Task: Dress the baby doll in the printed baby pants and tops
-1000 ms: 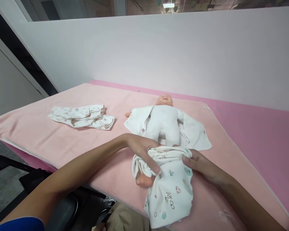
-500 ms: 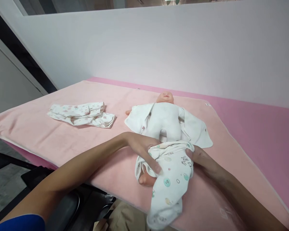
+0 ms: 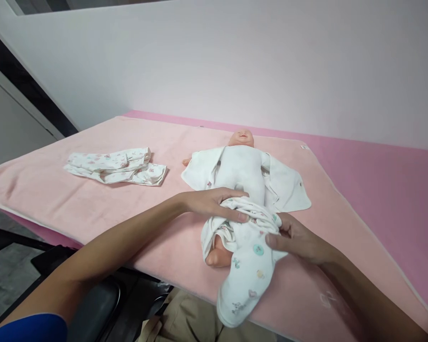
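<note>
A baby doll (image 3: 241,166) lies on its back, its head toward the wall and its legs toward me. An opened white jacket (image 3: 288,190) spreads out on both sides of its body. White printed baby pants (image 3: 251,256) are bunched around the doll's legs, and one bare foot (image 3: 219,256) sticks out at the left. My left hand (image 3: 221,204) grips the bunched waistband between thumb and fingers. On the other side my right hand (image 3: 296,237) pinches the pants' fabric, with its thumb on top. The doll's other foot is hidden inside the long pant leg, which hangs toward the near edge.
Folded printed baby clothes (image 3: 117,166) lie to the left on the pink blanket (image 3: 157,137). A pink table surface (image 3: 378,175) shows at the right and back, against a white wall (image 3: 235,66). A dark chair (image 3: 96,304) stands below the near edge.
My left hand has moved up along the waistband, its fingers now at the doll's crotch. My right hand has shifted its grip, its thumb now lower on the pants. The view has shifted slightly.
</note>
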Action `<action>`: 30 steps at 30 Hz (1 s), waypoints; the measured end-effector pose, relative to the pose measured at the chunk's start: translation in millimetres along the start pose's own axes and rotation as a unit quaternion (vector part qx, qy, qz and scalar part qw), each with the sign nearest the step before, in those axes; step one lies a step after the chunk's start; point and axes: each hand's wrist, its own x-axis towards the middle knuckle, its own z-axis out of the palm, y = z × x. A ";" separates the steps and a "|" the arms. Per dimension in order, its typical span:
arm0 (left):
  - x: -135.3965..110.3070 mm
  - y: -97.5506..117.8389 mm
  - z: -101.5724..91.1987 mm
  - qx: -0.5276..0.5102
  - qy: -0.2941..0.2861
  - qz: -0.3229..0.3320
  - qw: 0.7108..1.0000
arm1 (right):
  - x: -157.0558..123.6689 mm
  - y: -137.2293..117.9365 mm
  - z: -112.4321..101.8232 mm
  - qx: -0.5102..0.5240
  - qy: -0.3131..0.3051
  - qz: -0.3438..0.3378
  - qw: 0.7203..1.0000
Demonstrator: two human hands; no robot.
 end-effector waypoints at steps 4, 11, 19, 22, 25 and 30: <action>0.6 -6.1 3.4 -0.124 0.039 -0.008 0.991 | 1.4 0.5 7.5 0.038 0.081 -0.010 0.996; 1.9 -11.3 9.0 -0.204 0.021 -0.048 0.978 | 1.2 5.6 6.7 0.051 0.072 0.008 0.996; 1.0 -15.6 0.8 -0.132 -0.077 -0.068 0.986 | 4.0 9.2 3.2 0.099 0.079 0.005 0.992; 1.2 -15.2 3.3 -0.144 -0.042 -0.046 0.988 | 0.6 4.7 3.1 0.066 0.037 0.035 0.997; 1.9 -11.1 8.4 -0.132 -0.008 -0.038 0.990 | -3.2 1.1 1.3 0.019 -0.026 0.037 0.999; 1.9 -4.9 10.2 -0.108 -0.023 -0.027 0.994 | -0.4 3.0 -1.3 0.048 0.025 -0.007 0.999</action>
